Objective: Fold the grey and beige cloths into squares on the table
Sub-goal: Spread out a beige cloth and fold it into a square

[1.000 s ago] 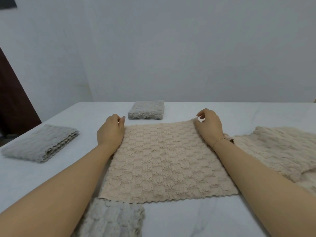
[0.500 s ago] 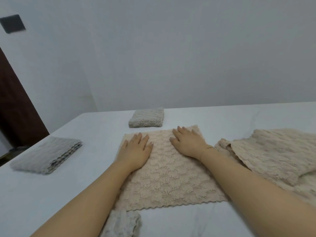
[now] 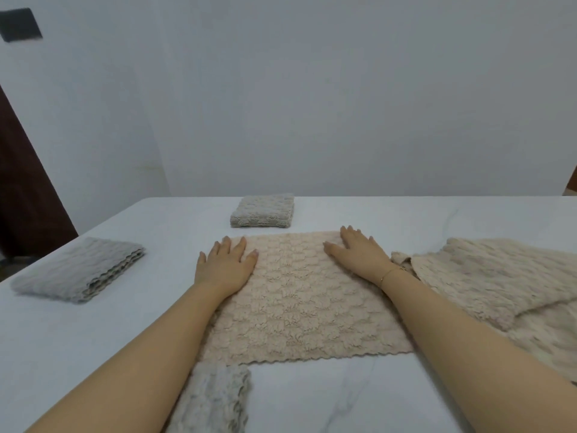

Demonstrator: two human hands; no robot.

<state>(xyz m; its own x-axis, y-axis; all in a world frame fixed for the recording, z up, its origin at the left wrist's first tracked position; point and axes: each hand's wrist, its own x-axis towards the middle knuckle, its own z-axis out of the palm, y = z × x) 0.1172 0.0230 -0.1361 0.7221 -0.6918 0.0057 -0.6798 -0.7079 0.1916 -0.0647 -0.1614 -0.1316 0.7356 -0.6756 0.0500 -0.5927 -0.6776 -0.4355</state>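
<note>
Head view: my left hand (image 3: 225,266) and right hand (image 3: 359,252) lie flat, fingers spread, pressing the beige cloth (image 3: 299,301) at frame centre on the table (image 3: 93,332). Folded grey cloth (image 3: 263,211) above centre, another grey stack (image 3: 81,268) left.

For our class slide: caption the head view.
Both hands, left and right, press flat on the beige cloth.

Single head-worn wide-angle view, looking forward and slightly down from the near edge of the white surface (image 3: 93,332), close over both forearms, far edge and grey wall (image 3: 343,104) ahead, no second view sharing the scene
</note>
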